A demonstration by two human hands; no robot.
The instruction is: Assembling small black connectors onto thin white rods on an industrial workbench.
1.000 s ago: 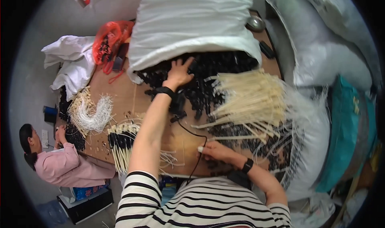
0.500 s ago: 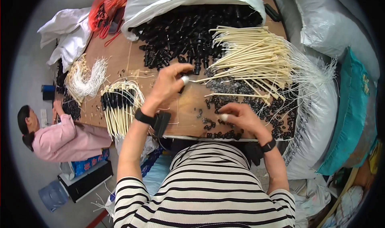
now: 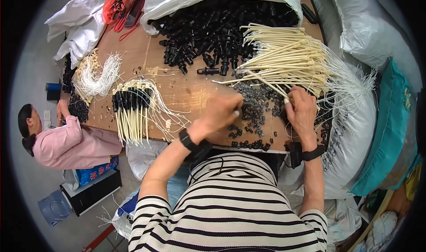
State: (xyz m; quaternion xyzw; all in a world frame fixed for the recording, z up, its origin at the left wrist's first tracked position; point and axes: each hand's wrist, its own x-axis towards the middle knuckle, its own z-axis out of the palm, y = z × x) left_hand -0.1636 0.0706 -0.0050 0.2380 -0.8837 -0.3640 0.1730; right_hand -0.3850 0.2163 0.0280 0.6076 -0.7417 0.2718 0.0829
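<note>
My left hand is closed over the table, slightly blurred, with a white cover on its thumb. What it holds is hidden; small black pieces lie just beyond its fingertips. My right hand, also with a white thumb cover, pinches the near end of a cream tube at the edge of the pile. That pile of cream tubes has thin white strands trailing off to the right. A single black fitting lies on its side by the tube tips.
A white sack spills black fittings across the far table. At left are a bundle of tubes with black fittings and a heap of white strands. Full sacks stand right. A person in pink works at far left.
My left hand has moved right and nearer, away from the fittings. My right hand has moved right and farther off, from the small black pieces to a cream tube, and its fingers have closed.
</note>
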